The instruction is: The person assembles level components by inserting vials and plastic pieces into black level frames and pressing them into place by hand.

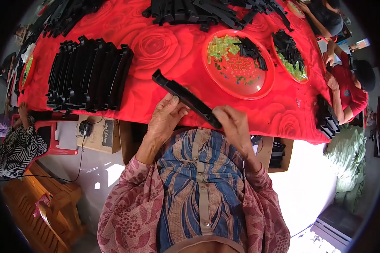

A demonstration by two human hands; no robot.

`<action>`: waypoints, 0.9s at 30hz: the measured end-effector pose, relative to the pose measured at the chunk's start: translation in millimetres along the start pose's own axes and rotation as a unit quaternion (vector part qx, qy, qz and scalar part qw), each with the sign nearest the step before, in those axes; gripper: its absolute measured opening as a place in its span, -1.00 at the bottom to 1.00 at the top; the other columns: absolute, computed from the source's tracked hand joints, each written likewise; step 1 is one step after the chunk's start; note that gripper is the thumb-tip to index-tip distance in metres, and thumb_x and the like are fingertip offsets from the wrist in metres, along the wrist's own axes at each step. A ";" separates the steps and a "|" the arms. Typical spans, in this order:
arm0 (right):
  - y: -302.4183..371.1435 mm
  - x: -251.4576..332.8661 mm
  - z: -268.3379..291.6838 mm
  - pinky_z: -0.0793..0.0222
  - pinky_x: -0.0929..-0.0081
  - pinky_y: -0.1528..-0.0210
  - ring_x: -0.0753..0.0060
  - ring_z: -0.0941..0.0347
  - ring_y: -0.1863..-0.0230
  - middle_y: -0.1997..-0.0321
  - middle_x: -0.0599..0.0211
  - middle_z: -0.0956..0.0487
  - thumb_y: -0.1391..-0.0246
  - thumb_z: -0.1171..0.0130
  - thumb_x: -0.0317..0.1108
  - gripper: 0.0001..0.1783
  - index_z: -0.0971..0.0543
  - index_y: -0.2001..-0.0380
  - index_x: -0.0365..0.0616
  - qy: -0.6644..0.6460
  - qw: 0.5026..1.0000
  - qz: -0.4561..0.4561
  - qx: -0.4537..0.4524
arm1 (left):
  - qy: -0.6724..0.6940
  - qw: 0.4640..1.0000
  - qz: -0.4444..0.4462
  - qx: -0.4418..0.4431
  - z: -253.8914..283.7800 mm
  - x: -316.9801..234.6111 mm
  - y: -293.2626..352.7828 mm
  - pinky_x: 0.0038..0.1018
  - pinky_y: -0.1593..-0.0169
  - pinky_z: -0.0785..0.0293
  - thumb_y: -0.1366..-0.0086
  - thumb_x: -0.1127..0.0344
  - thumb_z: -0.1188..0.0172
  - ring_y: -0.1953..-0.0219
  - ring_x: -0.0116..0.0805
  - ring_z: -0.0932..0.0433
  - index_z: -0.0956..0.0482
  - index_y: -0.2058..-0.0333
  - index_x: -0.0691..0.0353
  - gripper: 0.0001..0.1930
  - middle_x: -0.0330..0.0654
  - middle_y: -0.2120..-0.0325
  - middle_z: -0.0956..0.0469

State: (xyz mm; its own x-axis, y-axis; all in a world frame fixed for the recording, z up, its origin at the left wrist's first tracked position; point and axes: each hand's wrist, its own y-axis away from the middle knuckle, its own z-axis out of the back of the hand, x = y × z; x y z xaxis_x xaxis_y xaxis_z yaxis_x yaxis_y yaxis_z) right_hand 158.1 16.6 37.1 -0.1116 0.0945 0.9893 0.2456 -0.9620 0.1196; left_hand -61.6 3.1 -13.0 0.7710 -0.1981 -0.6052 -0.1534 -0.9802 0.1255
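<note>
A long black plastic strip (185,96), shaped like a channel with a raised far end, is tilted between my hands over the table's near edge. My left hand (166,114) grips its underside near the middle, thumb on top. At its near right end, my right hand (233,126) pinches it; the fingertips there are partly hidden. Beyond my right hand lies a red round tray (257,87) holding yellow-green translucent pieces (221,47) and small black pieces (253,50). Left of my hands stands a row of similar black strips (86,76), packed side by side.
The red rose-patterned tablecloth (156,46) covers the table. More black parts (194,12) are heaped at the far side. A second tray (297,78) sits on the right, near a person in red (352,92). Cardboard boxes (103,135) stand below; a wooden bench (38,211) is lower left.
</note>
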 end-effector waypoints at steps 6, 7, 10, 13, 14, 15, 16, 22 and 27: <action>-95.3 20.1 42.4 -0.46 0.44 0.27 0.35 -0.63 0.34 0.39 0.08 -0.67 0.02 -0.34 -0.39 -0.82 -0.66 0.36 -0.29 0.266 0.948 0.134 -0.114 | 0.030 0.999 -0.018 -0.013 2.6 5.5 0.9 -0.49 0.03 -0.47 -0.41 0.25 -0.12 0.09 -0.44 -0.56 -0.49 -0.11 0.16 -0.67 -0.25 0.06 -0.60; -112.4 18.9 47.0 -0.46 0.44 0.27 0.35 -0.63 0.34 0.39 0.08 -0.67 0.02 -0.34 -0.39 -0.82 -0.66 0.36 -0.29 0.267 0.947 0.137 -0.114 | 0.031 0.999 -0.009 -0.011 3.1 5.9 -0.4 -0.48 0.03 -0.46 -0.41 0.26 -0.12 0.08 -0.44 -0.55 -0.49 -0.10 0.16 -0.67 -0.26 0.07 -0.60; -148.3 12.3 52.3 -0.48 0.34 0.23 0.12 -0.64 0.29 0.38 0.04 -0.67 0.07 -0.35 -0.38 -0.80 -0.67 0.37 -0.27 0.361 0.916 0.107 -0.141 | 0.027 0.999 -0.005 -0.019 0.5 4.2 -1.2 -0.49 0.02 -0.47 -0.42 0.28 -0.10 0.07 -0.45 -0.55 -0.49 -0.11 0.17 -0.68 -0.26 0.06 -0.60; -160.0 11.2 49.7 -0.48 0.22 0.18 0.02 -0.63 0.26 0.36 0.02 -0.67 0.08 -0.36 -0.29 -0.75 -0.68 0.37 -0.25 0.418 0.887 0.129 -0.148 | 0.043 0.999 -0.012 -0.013 7.2 8.0 -1.2 -0.50 0.01 -0.47 -0.42 0.27 -0.11 0.07 -0.46 -0.55 -0.47 -0.12 0.18 -0.66 -0.26 0.04 -0.59; -161.1 10.9 47.1 -0.48 0.19 0.16 0.01 -0.62 0.25 0.36 0.01 -0.67 0.08 -0.35 -0.27 -0.74 -0.69 0.37 -0.23 0.427 0.886 0.101 -0.148 | 0.044 0.999 -0.013 -0.013 7.2 7.8 -1.1 -0.50 0.01 -0.47 -0.42 0.27 -0.11 0.07 -0.46 -0.55 -0.47 -0.12 0.18 -0.66 -0.26 0.04 -0.59; -161.7 11.8 45.2 -0.48 0.16 0.14 0.00 -0.62 0.25 0.36 0.00 -0.67 0.08 -0.35 -0.24 -0.73 -0.69 0.36 -0.21 0.435 0.885 0.073 -0.148 | 0.041 0.999 -0.014 -0.010 5.8 6.6 -0.9 -0.51 0.00 -0.47 -0.42 0.27 -0.11 0.06 -0.46 -0.54 -0.47 -0.12 0.19 -0.66 -0.25 0.04 -0.58; -162.9 11.7 44.9 -0.48 0.16 0.14 0.00 -0.62 0.25 0.36 0.00 -0.67 0.08 -0.35 -0.24 -0.73 -0.69 0.36 -0.21 0.436 0.885 0.073 -0.147 | 0.037 0.999 -0.015 -0.006 4.8 6.0 -0.7 -0.51 0.00 -0.47 -0.42 0.27 -0.11 0.05 -0.46 -0.54 -0.47 -0.12 0.19 -0.66 -0.25 0.03 -0.58; -162.3 1.5 50.8 -0.49 0.17 0.15 -0.04 -0.61 0.22 0.34 0.00 -0.67 0.06 -0.31 -0.21 -0.76 -0.70 0.37 -0.14 0.414 0.895 0.069 -0.151 | 0.035 0.999 -0.017 0.027 7.7 4.7 -0.1 -0.46 -0.04 -0.47 -0.42 0.27 -0.11 -0.02 -0.42 -0.52 -0.45 -0.15 0.21 -0.63 -0.23 0.01 -0.57; -123.3 4.9 48.7 -0.47 0.52 0.33 0.46 -0.58 0.39 0.40 0.26 -0.67 -0.02 -0.26 -0.53 -0.85 -0.66 0.29 -0.30 0.174 0.968 0.166 -0.076 | 0.038 0.999 0.003 -0.010 -8.4 -2.7 3.7 -0.26 -0.16 -0.40 -0.34 0.13 -0.21 -0.07 -0.22 -0.48 -0.38 -0.17 0.29 -0.47 -0.14 -0.01 -0.51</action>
State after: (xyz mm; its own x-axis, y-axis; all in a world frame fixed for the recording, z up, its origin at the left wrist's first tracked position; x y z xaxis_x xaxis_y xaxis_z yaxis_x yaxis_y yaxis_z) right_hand 174.1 148.2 31.4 -0.3740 -0.2930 0.8799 0.1821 -0.9535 -0.2401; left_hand -59.1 0.0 -4.3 0.8145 -0.2020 -0.5439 -0.1458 -0.9786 0.1452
